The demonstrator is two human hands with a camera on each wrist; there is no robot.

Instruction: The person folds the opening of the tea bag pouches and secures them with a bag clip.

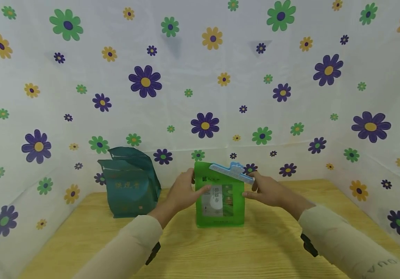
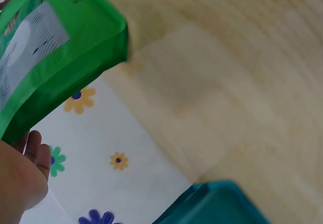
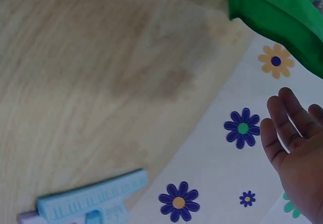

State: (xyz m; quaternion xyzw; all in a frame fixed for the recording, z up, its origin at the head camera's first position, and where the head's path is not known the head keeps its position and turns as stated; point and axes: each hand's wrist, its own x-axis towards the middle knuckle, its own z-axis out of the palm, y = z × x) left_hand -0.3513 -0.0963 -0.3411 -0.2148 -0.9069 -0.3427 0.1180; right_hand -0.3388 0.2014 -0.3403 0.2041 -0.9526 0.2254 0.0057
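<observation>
So there's one green bag (image 1: 219, 199) in the middle of the worktop (image 1: 220, 252), upright, long axis vertical, bottom end down and the printed front turned towards the person. Can't tell if its base is actually touching the wood. One blue clip (image 1: 230, 170) sits across the top, its long axis sloping down to the right with the handle part sticking up. Left hand (image 1: 186, 190) has hold of the bag's left side, thumb on the front and fingers round the back. Right hand (image 1: 267, 190) is at the other side: thumb at the bag's right edge, fingers loosely spread by the low end of the clip, and I can't tell if they touch it. Over to the left are two teal bags, both upright, the front one (image 1: 128, 192) partly covering the back one (image 1: 133, 155). The right wrist view also gets a second blue clip (image 3: 91, 196) on the worktop, plus a bit of something pale purple (image 3: 30, 218) just beside it. One flowery white sheet (image 1: 182, 110) hangs behind it all.
</observation>
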